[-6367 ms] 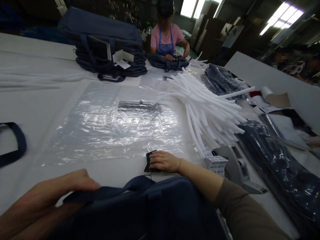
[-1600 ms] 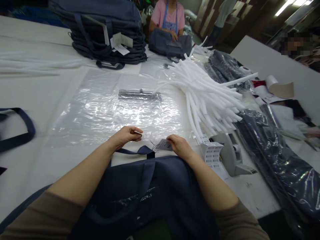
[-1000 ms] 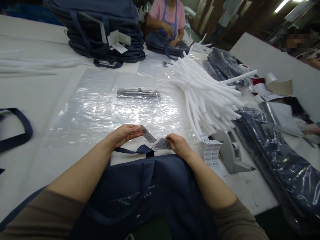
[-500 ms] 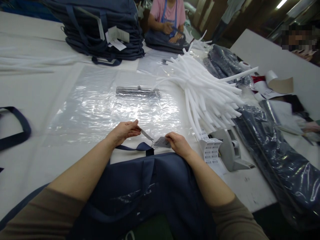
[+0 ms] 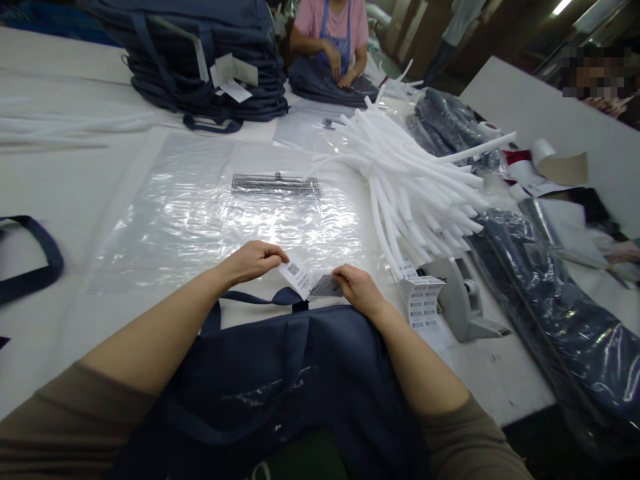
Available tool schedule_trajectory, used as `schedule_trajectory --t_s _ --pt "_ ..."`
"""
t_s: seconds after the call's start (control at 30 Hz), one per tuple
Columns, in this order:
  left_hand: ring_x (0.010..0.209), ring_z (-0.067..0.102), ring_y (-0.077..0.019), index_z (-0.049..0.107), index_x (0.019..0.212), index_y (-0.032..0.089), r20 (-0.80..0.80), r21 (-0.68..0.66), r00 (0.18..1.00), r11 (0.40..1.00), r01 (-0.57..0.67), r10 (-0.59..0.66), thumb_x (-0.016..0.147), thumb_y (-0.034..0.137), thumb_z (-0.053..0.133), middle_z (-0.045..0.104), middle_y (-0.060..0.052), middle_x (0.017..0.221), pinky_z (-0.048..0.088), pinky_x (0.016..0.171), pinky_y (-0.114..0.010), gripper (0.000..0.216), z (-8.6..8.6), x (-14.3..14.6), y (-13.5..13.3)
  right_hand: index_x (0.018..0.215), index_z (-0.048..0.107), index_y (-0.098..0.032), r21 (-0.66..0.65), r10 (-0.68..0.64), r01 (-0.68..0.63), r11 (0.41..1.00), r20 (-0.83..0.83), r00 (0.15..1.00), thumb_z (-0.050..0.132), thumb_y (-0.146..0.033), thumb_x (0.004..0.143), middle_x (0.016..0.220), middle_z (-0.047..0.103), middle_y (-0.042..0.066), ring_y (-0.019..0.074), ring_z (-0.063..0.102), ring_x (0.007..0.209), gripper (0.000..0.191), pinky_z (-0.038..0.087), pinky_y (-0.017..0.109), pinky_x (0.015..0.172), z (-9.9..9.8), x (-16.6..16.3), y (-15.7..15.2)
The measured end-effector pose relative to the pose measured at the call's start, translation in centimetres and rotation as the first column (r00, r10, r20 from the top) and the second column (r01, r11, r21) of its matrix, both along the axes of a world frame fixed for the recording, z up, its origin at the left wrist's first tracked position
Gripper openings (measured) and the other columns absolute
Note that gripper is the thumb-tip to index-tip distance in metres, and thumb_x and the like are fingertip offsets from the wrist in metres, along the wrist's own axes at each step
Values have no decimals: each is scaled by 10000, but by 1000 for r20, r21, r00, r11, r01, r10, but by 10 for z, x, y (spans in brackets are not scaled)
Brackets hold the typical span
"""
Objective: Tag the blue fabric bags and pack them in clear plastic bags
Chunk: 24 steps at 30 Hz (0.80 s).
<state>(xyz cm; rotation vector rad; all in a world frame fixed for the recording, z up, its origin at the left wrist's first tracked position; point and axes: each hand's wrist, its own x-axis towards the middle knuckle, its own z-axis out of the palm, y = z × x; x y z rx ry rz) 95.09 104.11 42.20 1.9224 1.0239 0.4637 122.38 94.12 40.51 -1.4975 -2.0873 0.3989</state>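
Note:
A navy blue bag lies right in front of me, its strap looped at the top edge. Between finger and thumb my left hand pinches a white hang tag printed with a square code. My right hand is closed on a second, greyer hang tag just beside it. Both tags meet close to the strap at the bag's top. Beyond my hands a clear plastic bag with a dark printed box is spread flat on the table.
A bundle of white foam rods lies right of centre, near a tape dispenser and barcode label sheets. Plastic-wrapped navy bags line the right side. Stacked navy bags stand at the back left. A co-worker handles another bag.
My left hand has turned its tag so that the printed face shows, and moved slightly right. My right hand stays nearly still. The co-worker's hands have shifted on their bag.

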Motion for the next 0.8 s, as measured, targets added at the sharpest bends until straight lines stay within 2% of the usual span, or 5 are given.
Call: schedule_trajectory --t_s 0.2,0.37,0.47,0.67,0.8 --pt "739 628 -214 626 1117 167 130 -15 992 1000 7 -5 643 482 693 679 -51 793 489 664 -300 573 -16 8 1 895 617 -213 43 -5 5 999 -14 1000 496 -160 892 853 652 37 174 598 798 132 471 296 749 1 1 -3" --pt "896 534 -225 735 639 219 136 236 991 972 -24 -9 654 276 644 607 -66 854 433 850 -330 109 -5 5 6 892 623 -216 86 -16 18 996 -18 1000 489 -150 895 847 650 39 180 600 804 149 477 301 749 -1 2 -3" --pt "824 528 -203 765 673 247 114 276 993 961 -22 -10 649 233 595 598 -58 805 429 772 -296 172 -5 5 3 883 630 -222 120 -26 27 992 -10 1000 492 -160 900 838 650 43 191 594 810 152 480 321 757 -2 2 -4" --pt "757 611 -201 772 922 226 36 111 999 994 -6 2 636 222 507 720 -22 872 434 683 -256 390 -11 -2 -9 845 662 -216 218 60 -90 972 143 988 481 -159 915 954 681 77 226 585 970 202 458 389 883 6 6 -5" --pt "807 622 -234 773 934 205 94 -142 991 987 -77 91 557 231 473 729 -18 902 455 702 -266 482 -8 -9 -11 793 696 -219 -131 392 -369 920 327 860 620 -270 864 1135 667 63 245 582 1091 116 444 385 946 10 6 9"
